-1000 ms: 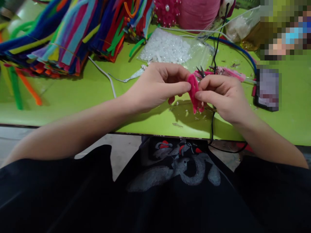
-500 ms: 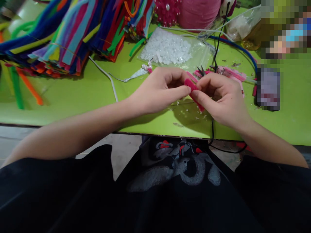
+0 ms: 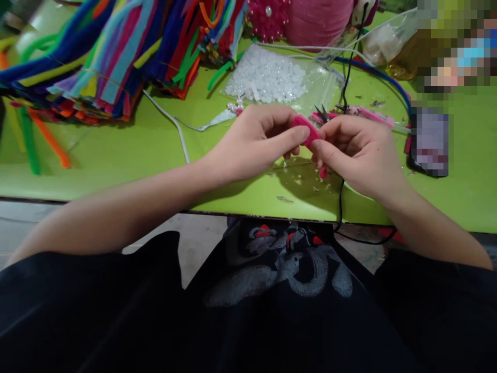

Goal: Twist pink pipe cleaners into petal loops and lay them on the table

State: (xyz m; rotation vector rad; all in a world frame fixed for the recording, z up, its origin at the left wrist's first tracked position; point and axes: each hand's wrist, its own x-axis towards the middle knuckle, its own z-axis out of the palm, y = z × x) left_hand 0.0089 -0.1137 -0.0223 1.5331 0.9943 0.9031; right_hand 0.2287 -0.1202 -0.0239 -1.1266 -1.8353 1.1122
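Between both hands is a bright pink pipe cleaner point(image 3: 306, 129), bent into a short, folded shape. My left hand point(image 3: 264, 137) pinches its left part between thumb and fingers. On its right part, my right hand point(image 3: 351, 150) closes with thumb and fingertips. A small pink end point(image 3: 323, 172) shows below the right fingers; whether it joins the held piece is hidden. Just behind the hands lie the dark tips of a pointed tool point(image 3: 321, 113), among pink pieces point(image 3: 368, 115). A clear bag of white beads point(image 3: 267, 77) rests beyond them.
Bundles of coloured pipe cleaners point(image 3: 101, 72) fill the left of the green table point(image 3: 135, 171). A black cable point(image 3: 340, 202) runs past my right hand and over the front edge. A phone-like object point(image 3: 429, 140), blurred out, lies at right. A pink cylinder point(image 3: 320, 23) stands behind.
The pink piece has turned and now looks shorter and more folded between my fingers. My left thumb has moved slightly up and right along it. My right hand has shifted slightly right.
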